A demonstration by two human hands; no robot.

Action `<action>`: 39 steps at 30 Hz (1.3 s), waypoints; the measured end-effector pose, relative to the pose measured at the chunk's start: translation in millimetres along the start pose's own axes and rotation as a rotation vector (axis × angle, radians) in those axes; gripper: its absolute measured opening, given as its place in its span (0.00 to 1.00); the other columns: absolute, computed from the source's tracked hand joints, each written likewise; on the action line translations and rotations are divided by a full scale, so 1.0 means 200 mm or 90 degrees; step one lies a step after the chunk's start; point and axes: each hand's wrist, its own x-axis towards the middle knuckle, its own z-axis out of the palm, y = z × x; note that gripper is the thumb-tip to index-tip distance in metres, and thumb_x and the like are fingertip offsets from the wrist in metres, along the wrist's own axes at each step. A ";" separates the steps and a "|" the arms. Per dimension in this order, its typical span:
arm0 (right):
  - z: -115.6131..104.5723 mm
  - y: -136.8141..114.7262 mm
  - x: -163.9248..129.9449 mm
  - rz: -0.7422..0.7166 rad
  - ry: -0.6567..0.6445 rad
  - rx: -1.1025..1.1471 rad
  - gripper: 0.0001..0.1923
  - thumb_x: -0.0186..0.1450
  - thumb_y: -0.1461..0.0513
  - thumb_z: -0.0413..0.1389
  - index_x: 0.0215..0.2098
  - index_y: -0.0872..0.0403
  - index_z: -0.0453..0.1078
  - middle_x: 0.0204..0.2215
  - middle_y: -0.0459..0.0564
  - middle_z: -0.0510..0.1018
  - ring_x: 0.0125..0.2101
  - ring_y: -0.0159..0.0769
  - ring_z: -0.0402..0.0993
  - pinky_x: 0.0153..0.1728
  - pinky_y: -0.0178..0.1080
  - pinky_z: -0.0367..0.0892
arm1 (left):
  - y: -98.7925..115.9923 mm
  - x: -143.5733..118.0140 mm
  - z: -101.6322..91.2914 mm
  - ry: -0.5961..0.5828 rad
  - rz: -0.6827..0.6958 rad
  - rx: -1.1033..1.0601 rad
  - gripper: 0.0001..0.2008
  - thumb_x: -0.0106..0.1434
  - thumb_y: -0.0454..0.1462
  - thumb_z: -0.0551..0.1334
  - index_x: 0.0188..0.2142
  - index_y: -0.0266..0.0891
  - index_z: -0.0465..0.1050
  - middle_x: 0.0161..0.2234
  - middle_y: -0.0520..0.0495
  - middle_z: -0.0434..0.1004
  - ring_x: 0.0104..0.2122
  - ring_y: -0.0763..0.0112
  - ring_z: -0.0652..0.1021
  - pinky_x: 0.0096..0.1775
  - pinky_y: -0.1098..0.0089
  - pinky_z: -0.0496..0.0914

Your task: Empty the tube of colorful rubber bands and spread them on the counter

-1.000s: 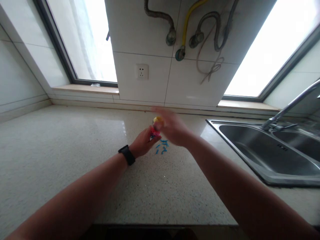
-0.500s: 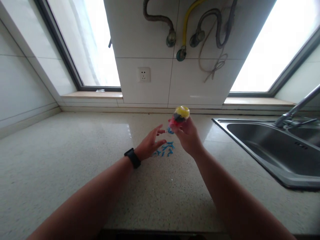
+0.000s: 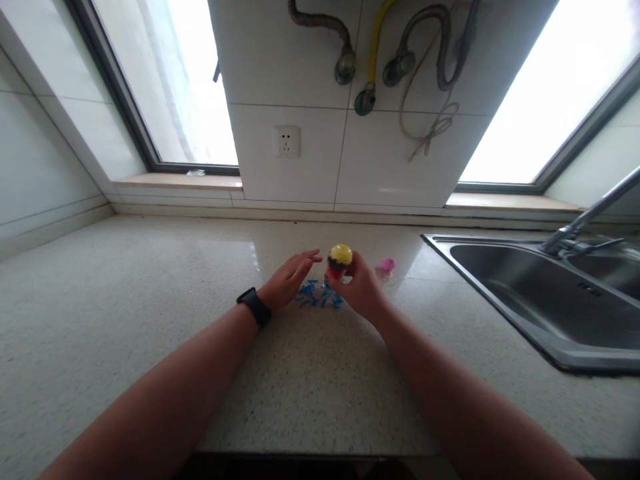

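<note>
My right hand grips a small toy-like container with a yellow top and a red and dark body, held just above the speckled countertop. My left hand, with a black watch on its wrist, reaches flat with fingers apart over several small blue pieces scattered on the counter between both hands. A small pink object lies on the counter just right of my right hand.
A steel sink with a faucet sits at the right. The tiled wall behind carries a socket and hanging hoses. Windows with ledges flank the wall on both sides.
The toy passed from my left hand to my right, which lifted it and now has lowered it near the counter. My left hand opened over the blue pieces. A pink object now shows.
</note>
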 end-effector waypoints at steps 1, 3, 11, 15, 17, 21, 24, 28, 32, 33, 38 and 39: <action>0.01 0.01 -0.01 -0.001 -0.014 -0.008 0.20 0.58 0.57 0.62 0.43 0.54 0.62 0.36 0.52 0.76 0.33 0.36 0.74 0.36 0.39 0.70 | 0.00 0.00 0.00 -0.001 -0.006 0.000 0.24 0.74 0.47 0.44 0.60 0.38 0.65 0.58 0.44 0.67 0.59 0.67 0.65 0.62 0.62 0.56; 0.02 0.02 -0.01 -0.004 -0.031 -0.016 0.20 0.58 0.58 0.62 0.44 0.54 0.62 0.36 0.52 0.76 0.33 0.36 0.74 0.36 0.39 0.70 | 0.00 0.00 0.00 0.003 -0.015 -0.007 0.24 0.74 0.48 0.44 0.58 0.38 0.67 0.59 0.45 0.66 0.60 0.67 0.65 0.63 0.62 0.55; 0.03 0.02 -0.02 0.008 -0.106 -0.064 0.19 0.59 0.55 0.62 0.43 0.54 0.63 0.33 0.50 0.77 0.31 0.35 0.75 0.33 0.37 0.68 | -0.03 0.00 0.00 -0.006 -0.027 -0.032 0.25 0.74 0.49 0.45 0.54 0.37 0.71 0.58 0.43 0.67 0.59 0.65 0.67 0.62 0.60 0.57; 0.02 0.01 -0.03 0.004 -0.101 -0.046 0.19 0.59 0.56 0.62 0.44 0.54 0.63 0.35 0.51 0.77 0.33 0.36 0.75 0.35 0.37 0.69 | -0.03 0.00 0.00 -0.026 -0.031 -0.046 0.26 0.73 0.50 0.45 0.52 0.36 0.72 0.58 0.41 0.67 0.57 0.64 0.68 0.61 0.60 0.59; 0.03 0.01 -0.03 0.006 -0.102 -0.033 0.19 0.59 0.56 0.62 0.44 0.54 0.64 0.35 0.52 0.77 0.33 0.36 0.75 0.35 0.38 0.69 | -0.03 0.00 0.00 -0.028 -0.030 -0.056 0.26 0.73 0.50 0.45 0.52 0.36 0.72 0.57 0.41 0.68 0.57 0.64 0.69 0.60 0.60 0.60; 0.05 0.02 -0.04 0.024 -0.105 -0.022 0.20 0.59 0.55 0.62 0.44 0.54 0.64 0.35 0.52 0.77 0.33 0.36 0.75 0.34 0.38 0.69 | -0.01 0.00 0.00 -0.033 -0.018 -0.064 0.26 0.73 0.49 0.45 0.53 0.36 0.72 0.57 0.41 0.68 0.57 0.63 0.69 0.59 0.60 0.60; 0.06 0.02 -0.04 0.023 -0.117 -0.037 0.20 0.59 0.55 0.62 0.44 0.54 0.64 0.34 0.51 0.77 0.32 0.35 0.74 0.33 0.37 0.68 | 0.00 0.00 0.00 -0.038 -0.013 -0.075 0.26 0.74 0.49 0.44 0.56 0.36 0.70 0.58 0.42 0.67 0.58 0.64 0.68 0.60 0.61 0.60; 0.05 0.02 -0.04 0.020 -0.142 -0.072 0.18 0.59 0.55 0.61 0.43 0.54 0.63 0.32 0.49 0.76 0.30 0.35 0.73 0.32 0.37 0.67 | 0.01 0.00 0.00 -0.046 -0.005 -0.093 0.26 0.74 0.48 0.43 0.57 0.35 0.69 0.58 0.42 0.68 0.57 0.65 0.69 0.60 0.63 0.60; 0.05 0.04 -0.03 0.050 -0.149 -0.025 0.20 0.58 0.53 0.63 0.42 0.54 0.65 0.32 0.50 0.76 0.31 0.35 0.73 0.32 0.37 0.68 | 0.00 -0.01 -0.01 -0.043 -0.016 -0.081 0.26 0.74 0.49 0.43 0.56 0.36 0.70 0.57 0.43 0.69 0.56 0.66 0.70 0.59 0.64 0.60; 0.05 0.06 -0.02 0.066 -0.142 0.012 0.21 0.58 0.53 0.63 0.43 0.55 0.65 0.34 0.51 0.77 0.32 0.36 0.74 0.34 0.38 0.69 | 0.01 -0.01 0.00 -0.041 -0.019 -0.066 0.26 0.74 0.49 0.43 0.56 0.36 0.70 0.56 0.43 0.69 0.56 0.66 0.70 0.59 0.63 0.60; 0.01 0.11 0.03 0.207 -0.092 0.246 0.22 0.58 0.51 0.63 0.42 0.57 0.67 0.38 0.54 0.76 0.37 0.37 0.74 0.41 0.41 0.71 | 0.04 0.00 0.01 -0.037 0.000 0.077 0.25 0.73 0.49 0.46 0.58 0.37 0.68 0.54 0.44 0.72 0.53 0.65 0.70 0.57 0.62 0.60; 0.00 0.12 0.04 0.225 -0.069 0.300 0.22 0.58 0.50 0.62 0.42 0.56 0.67 0.39 0.53 0.76 0.37 0.36 0.73 0.43 0.41 0.71 | 0.05 0.00 0.01 -0.042 0.006 0.101 0.25 0.73 0.49 0.48 0.59 0.37 0.67 0.52 0.44 0.73 0.52 0.64 0.70 0.56 0.62 0.61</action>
